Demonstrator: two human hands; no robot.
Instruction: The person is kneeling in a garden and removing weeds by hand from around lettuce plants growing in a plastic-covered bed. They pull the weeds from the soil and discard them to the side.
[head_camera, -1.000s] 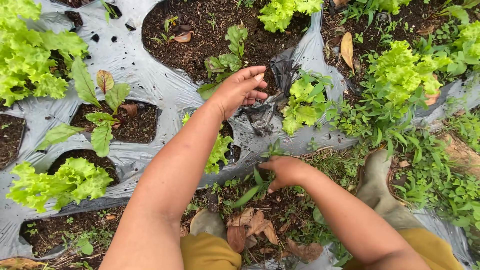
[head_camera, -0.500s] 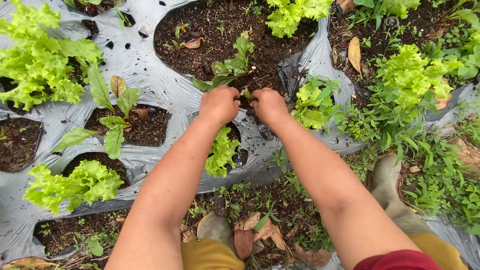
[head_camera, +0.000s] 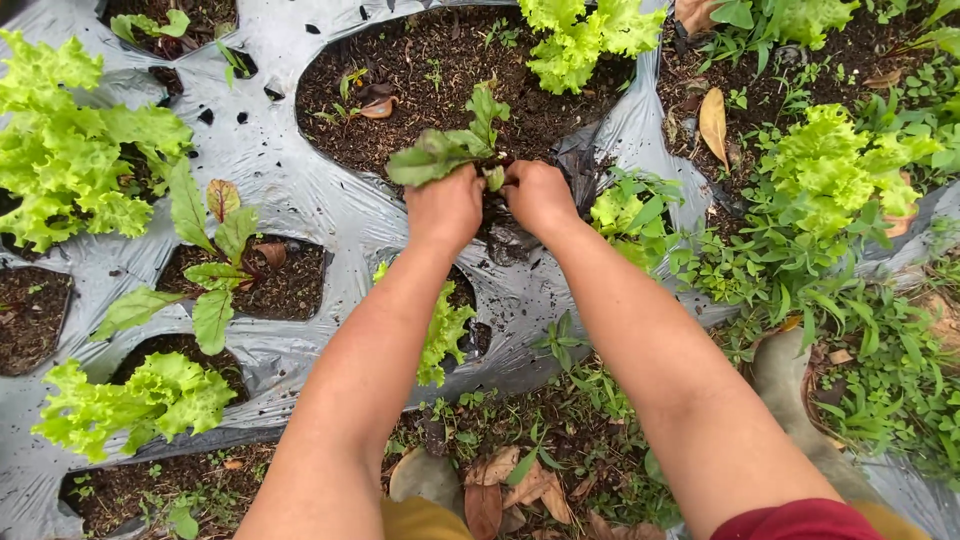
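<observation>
Reaching side by side over the silver plastic mulch sheet (head_camera: 300, 190), the left hand (head_camera: 445, 205) and right hand (head_camera: 538, 195) are seen curled shut around the base of a small dark-green seedling (head_camera: 450, 150). The seedling stands in the dark soil (head_camera: 400, 110) of a large opening in the sheet. Light-green lettuce (head_camera: 575, 40) is noted just beyond, more lettuce (head_camera: 620, 210) beside the right wrist.
</observation>
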